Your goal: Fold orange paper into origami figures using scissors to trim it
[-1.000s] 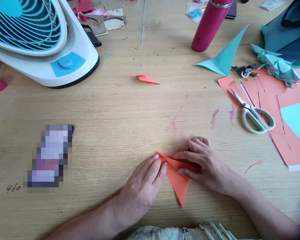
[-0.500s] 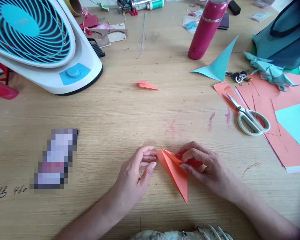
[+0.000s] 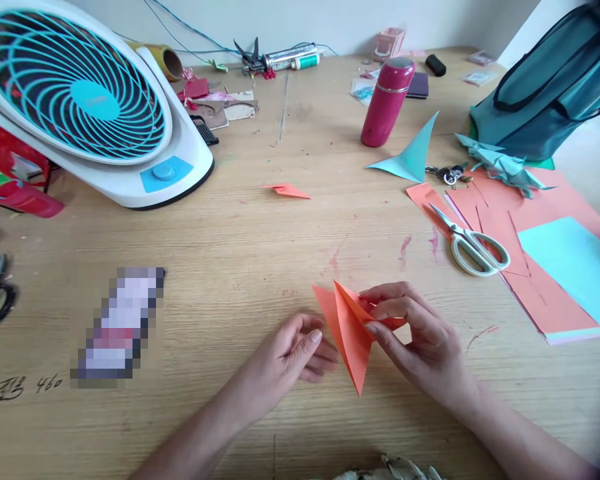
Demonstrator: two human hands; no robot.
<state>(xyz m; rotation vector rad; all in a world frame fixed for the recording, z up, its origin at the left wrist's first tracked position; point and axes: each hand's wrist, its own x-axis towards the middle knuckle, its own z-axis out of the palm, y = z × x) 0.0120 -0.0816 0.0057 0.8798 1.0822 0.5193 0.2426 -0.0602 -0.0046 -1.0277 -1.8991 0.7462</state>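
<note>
My right hand (image 3: 420,340) pinches a piece of folded orange paper (image 3: 353,340) between thumb and fingers. The paper has sharp points at its top and bottom and flaps standing apart, and it is held up above the table. Just left of it is my left hand (image 3: 300,350), with nothing in it; its fingers are loosely curved and apart, partly behind the paper's left edge. Farther off on the table lies a small folded orange paper piece (image 3: 291,191).
A white-handled pair of scissors (image 3: 475,250) lies on orange sheets (image 3: 555,293) at the right. Beyond are a folded teal paper (image 3: 413,157), a magenta bottle (image 3: 386,107) and a teal bag (image 3: 535,100). A fan (image 3: 180,167) and a phone (image 3: 123,327) are at left.
My left hand has moved right and lower beside the folded paper. My right hand has lifted and turned the paper a little. The camera view has tilted up.
</note>
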